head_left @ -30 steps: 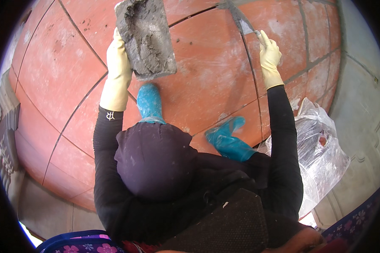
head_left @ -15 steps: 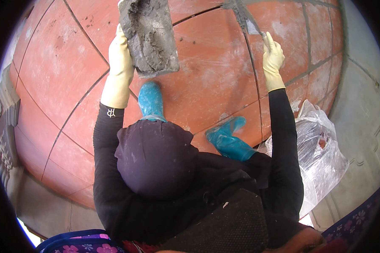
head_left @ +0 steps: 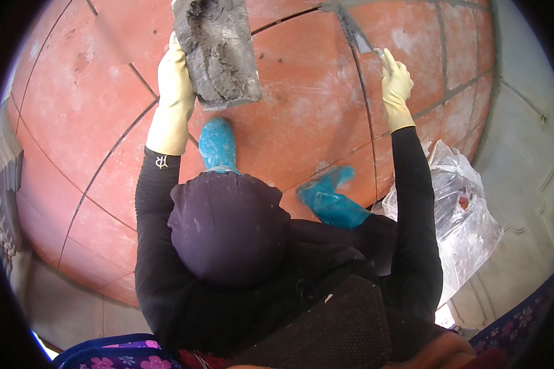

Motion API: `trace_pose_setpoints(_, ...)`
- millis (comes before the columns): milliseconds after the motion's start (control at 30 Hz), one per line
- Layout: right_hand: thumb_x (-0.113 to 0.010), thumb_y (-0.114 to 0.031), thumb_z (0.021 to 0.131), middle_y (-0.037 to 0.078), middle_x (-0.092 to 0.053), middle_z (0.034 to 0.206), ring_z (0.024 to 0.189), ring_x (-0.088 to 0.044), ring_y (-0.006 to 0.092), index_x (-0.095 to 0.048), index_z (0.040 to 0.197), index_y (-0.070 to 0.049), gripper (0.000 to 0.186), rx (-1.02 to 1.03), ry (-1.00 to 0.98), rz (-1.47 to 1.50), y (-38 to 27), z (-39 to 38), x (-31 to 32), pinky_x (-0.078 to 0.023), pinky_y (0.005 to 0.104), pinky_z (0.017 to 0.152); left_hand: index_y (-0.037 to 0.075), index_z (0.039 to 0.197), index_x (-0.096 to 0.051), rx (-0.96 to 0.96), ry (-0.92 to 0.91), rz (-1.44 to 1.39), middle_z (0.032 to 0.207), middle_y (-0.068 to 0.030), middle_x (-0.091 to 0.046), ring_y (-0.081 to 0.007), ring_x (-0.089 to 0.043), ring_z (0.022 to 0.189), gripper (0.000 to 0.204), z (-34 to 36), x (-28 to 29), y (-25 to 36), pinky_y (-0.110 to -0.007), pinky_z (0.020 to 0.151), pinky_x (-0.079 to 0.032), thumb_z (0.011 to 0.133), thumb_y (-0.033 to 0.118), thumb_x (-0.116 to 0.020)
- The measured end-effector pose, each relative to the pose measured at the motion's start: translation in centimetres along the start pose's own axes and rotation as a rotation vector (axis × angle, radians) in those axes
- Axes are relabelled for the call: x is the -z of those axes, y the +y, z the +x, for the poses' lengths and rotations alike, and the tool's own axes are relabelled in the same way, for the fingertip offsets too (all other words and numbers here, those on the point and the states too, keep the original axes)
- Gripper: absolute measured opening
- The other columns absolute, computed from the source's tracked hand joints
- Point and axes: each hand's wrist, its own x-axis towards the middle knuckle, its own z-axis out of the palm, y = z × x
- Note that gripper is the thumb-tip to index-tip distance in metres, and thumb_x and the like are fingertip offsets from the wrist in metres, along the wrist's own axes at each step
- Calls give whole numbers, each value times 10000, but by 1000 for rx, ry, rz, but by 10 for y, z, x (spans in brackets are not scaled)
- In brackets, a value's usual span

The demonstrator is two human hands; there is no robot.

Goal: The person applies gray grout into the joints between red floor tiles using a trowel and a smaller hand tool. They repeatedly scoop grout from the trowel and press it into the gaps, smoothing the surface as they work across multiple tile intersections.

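Note:
My left hand [head_left: 176, 86], in a cream rubber glove, grips the left side of a mortar board [head_left: 252, 80]. A thick heap of wet grey mortar [head_left: 214, 52] covers most of that board. Its underside and any handle are hidden. In a matching glove, my right hand [head_left: 396, 83] is closed round the handle of a pointed trowel [head_left: 361, 43]. The blade lies low over a joint between red floor tiles [head_left: 308, 80], with grey mortar [head_left: 345, 18] smeared along it. Dark unfilled joints [head_left: 366, 104] run toward me from there.
My blue rubber boots [head_left: 218, 144] stand on the tiles, knees bent. Crumpled clear plastic sheeting [head_left: 468, 215] lies to my right, beside a grey concrete strip [head_left: 523, 160]. Grey-filled joints [head_left: 443, 49] cross the tiles at far right. A grey moulded base [head_left: 7, 166] stands at far left.
The trowel and my right hand have shifted very slightly along the joint. My left hand still holds the mortar board in nearly the same place. The view has moved a little.

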Motion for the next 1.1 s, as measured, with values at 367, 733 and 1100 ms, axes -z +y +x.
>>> trace_pose_setpoints(367,-732,-148,864,163,-672,1022,940,-662,348,-666,1211,-115,354,180,-34,-182,-5,13,147,-524,417,818,27,1386,-536,68,119,-182,1314,-103,-632,-223,-632,1141,509,22,-6,-13,-373,989,-504,1076,421,-454)
trace_pose_setpoints(733,-651,-364,946,169,-701,1194,1100,-674,328,-524,1439,-132,560,-118,-503,315,35,-34,54,-516,394,921,65,1487,-431,85,84,52,1463,-141,-524,-307,-541,1291,629,-2,-75,29,-459,1087,-442,1054,521,-441)
trace_pose_setpoints(1100,-553,-320,1003,189,-697,1085,983,-663,409,-444,1472,-180,501,230,-541,148,17,22,12,-528,513,821,50,1419,-481,-197,348,594,1284,-129,-619,-259,-657,1099,446,-90,-184,134,-421,904,-567,1061,299,-391)
